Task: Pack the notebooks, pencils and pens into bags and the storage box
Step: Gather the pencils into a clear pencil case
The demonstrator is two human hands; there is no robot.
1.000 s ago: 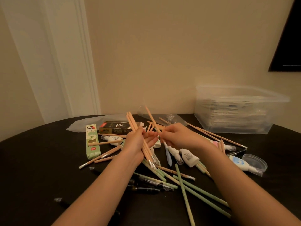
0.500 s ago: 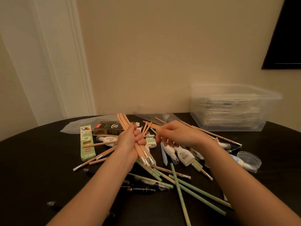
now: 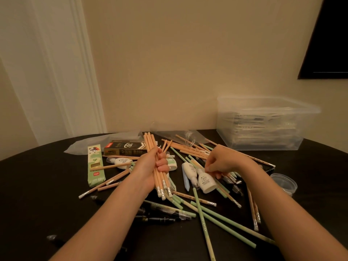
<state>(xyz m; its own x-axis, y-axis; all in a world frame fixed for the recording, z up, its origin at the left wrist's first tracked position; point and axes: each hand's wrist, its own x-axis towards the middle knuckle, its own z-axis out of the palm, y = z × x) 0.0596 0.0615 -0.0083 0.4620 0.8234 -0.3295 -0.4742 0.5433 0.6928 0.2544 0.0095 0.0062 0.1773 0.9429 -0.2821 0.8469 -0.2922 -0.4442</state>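
the left grip is curled tight round a bundle of pencils, erasers toward the near edge, over the middle of the tabletop. the right grip hangs beside it, fingers curled over the loose pile; whether it pinches anything i cannot tell. pens lie nearer. the box stands at the far right edge, notebooks stacked inside.

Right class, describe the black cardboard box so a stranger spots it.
On the dark round table, look at the far side. Left of the left hand's wooden pencil bundle lies the black cardboard box; unlike the pale green carton beside it, it bears gold print.
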